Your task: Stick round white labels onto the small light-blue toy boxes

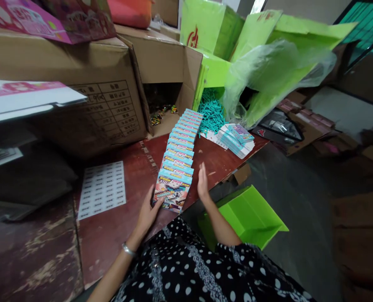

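A long overlapping row of blue printed packets (pixel 175 191) runs across the red tabletop (pixel 136 172), away from my body. My left hand (pixel 150 212) touches the left edge of the nearest packet, its thumb and fingers apart. To the right of the row, my right hand (pixel 202 182) is held upright with its fingers stretched out, a small gap from the packets, holding nothing. At the far end of the row lies a heap of small teal pieces (pixel 211 111). A stack of blue and white cards (pixel 236 140) sits right of that heap.
On the left are a sheet of printed labels (pixel 103 188) and a large cardboard box (pixel 104 100). An open carton (pixel 164 63) holds small wrapped items at the back. Green boxes (pixel 211 29) and clear plastic (pixel 255 71) stand behind. A green bin (pixel 255 214) is below right.
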The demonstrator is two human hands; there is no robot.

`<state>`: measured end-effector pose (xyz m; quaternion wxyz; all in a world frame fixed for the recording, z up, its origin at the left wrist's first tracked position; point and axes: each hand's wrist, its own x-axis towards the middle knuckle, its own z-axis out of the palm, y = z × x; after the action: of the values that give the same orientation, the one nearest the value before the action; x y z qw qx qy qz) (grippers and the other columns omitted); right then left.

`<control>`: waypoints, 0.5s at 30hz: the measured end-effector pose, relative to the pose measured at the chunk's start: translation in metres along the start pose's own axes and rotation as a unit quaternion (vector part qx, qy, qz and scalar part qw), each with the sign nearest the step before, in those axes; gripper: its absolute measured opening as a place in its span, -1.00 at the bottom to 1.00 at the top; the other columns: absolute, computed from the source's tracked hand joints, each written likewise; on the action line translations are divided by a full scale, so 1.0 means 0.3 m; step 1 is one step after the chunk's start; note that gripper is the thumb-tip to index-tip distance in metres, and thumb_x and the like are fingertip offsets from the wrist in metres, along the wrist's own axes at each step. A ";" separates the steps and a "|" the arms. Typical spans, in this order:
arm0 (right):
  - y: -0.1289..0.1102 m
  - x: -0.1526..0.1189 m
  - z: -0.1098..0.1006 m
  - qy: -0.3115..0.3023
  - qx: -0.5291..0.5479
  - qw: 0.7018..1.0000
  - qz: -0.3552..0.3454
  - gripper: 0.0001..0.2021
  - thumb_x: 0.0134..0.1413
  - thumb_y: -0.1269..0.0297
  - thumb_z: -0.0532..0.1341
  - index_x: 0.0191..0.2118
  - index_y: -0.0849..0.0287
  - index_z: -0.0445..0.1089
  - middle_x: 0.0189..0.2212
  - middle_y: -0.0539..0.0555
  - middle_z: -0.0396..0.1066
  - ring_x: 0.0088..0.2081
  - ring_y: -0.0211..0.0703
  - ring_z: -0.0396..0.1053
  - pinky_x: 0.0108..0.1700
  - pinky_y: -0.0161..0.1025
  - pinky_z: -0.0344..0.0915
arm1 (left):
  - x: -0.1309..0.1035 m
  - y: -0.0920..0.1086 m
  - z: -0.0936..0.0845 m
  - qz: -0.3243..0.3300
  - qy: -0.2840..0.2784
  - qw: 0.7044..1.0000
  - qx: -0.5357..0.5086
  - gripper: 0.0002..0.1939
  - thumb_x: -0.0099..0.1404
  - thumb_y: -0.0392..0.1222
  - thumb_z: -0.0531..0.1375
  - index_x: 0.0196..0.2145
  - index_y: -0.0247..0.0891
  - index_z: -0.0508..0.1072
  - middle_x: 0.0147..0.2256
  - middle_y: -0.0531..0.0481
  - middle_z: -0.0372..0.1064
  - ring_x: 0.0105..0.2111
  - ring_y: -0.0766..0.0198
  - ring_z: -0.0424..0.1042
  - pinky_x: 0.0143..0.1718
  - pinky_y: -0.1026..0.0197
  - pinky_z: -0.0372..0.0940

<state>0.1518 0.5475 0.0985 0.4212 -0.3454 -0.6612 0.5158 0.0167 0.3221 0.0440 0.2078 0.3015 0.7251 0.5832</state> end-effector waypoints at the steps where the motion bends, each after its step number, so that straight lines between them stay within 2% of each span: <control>1: -0.051 0.083 -0.034 -0.003 -0.060 0.998 -0.033 0.11 0.34 -0.57 -0.20 0.68 0.20 -0.08 0.67 0.23 -0.11 0.69 0.11 -0.14 0.70 0.21 -0.16 | -0.003 -0.003 0.001 0.000 0.002 1.000 0.000 -0.11 0.42 0.23 0.35 0.55 -0.13 0.23 0.50 -0.25 0.28 0.48 -0.14 0.30 0.56 -0.22 0.13; 3: -0.162 0.242 -0.066 -0.078 -0.197 0.970 -0.117 0.09 0.34 -0.57 -0.20 0.67 0.15 -0.04 0.68 0.14 -0.14 0.71 0.08 -0.34 0.71 0.20 -0.27 | -0.012 -0.005 0.009 0.007 0.001 1.000 0.002 -0.09 0.41 0.23 0.36 0.55 -0.14 0.23 0.50 -0.27 0.26 0.48 -0.15 0.29 0.55 -0.23 0.14; 5: -0.262 0.366 -0.041 -0.156 -0.315 0.921 -0.166 0.01 0.39 -0.54 -0.15 0.67 0.07 -0.02 0.70 0.09 -0.26 0.72 0.14 -0.49 0.70 0.28 -0.36 | -0.026 -0.004 0.022 0.017 0.001 1.000 0.006 -0.10 0.42 0.23 0.35 0.55 -0.16 0.23 0.49 -0.29 0.27 0.48 -0.16 0.30 0.54 -0.24 0.15; 7: -0.329 0.439 0.027 -0.226 -0.405 0.871 -0.159 -0.07 0.45 -0.46 -0.06 0.67 0.02 -0.02 0.71 0.10 -0.31 0.71 0.22 -0.52 0.68 0.35 -0.44 | -0.045 -0.004 0.035 0.016 0.014 1.000 0.016 -0.08 0.43 0.25 0.32 0.56 -0.18 0.18 0.50 -0.33 0.25 0.49 -0.18 0.28 0.54 -0.26 0.15; 9: -0.358 0.465 0.105 -0.265 -0.461 0.837 -0.128 -0.12 0.49 -0.38 0.01 0.68 0.00 -0.05 0.70 0.16 -0.31 0.71 0.28 -0.48 0.66 0.38 -0.48 | -0.065 -0.006 0.047 0.020 0.046 0.998 0.048 0.01 0.43 0.29 0.32 0.60 -0.21 0.08 0.54 -0.39 0.14 0.54 -0.23 0.18 0.56 -0.30 0.10; 12: -0.361 0.461 0.179 -0.264 -0.485 0.827 -0.108 -0.13 0.51 -0.32 0.05 0.68 0.03 -0.08 0.70 0.22 -0.33 0.71 0.30 -0.46 0.65 0.41 -0.47 | -0.086 -0.005 0.071 0.093 0.086 0.982 0.143 0.23 0.31 0.34 0.42 0.64 -0.25 -0.06 0.61 -0.49 -0.11 0.61 -0.35 -0.07 0.58 -0.41 -0.03; 15: -0.360 0.454 0.192 -0.253 -0.477 0.834 -0.110 -0.14 0.51 -0.31 0.07 0.68 0.03 -0.08 0.70 0.23 -0.31 0.71 0.29 -0.45 0.64 0.46 -0.47 | -0.094 0.014 0.118 0.163 0.067 0.956 0.234 0.37 0.18 0.31 0.52 0.64 -0.33 -0.06 0.61 -0.63 -0.24 0.62 -0.50 -0.23 0.55 -0.53 -0.10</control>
<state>0.0416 0.6217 0.2245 0.0760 -0.2856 -0.9426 0.1556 0.0611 0.3290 0.0384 -0.0156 0.4162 0.7944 0.4421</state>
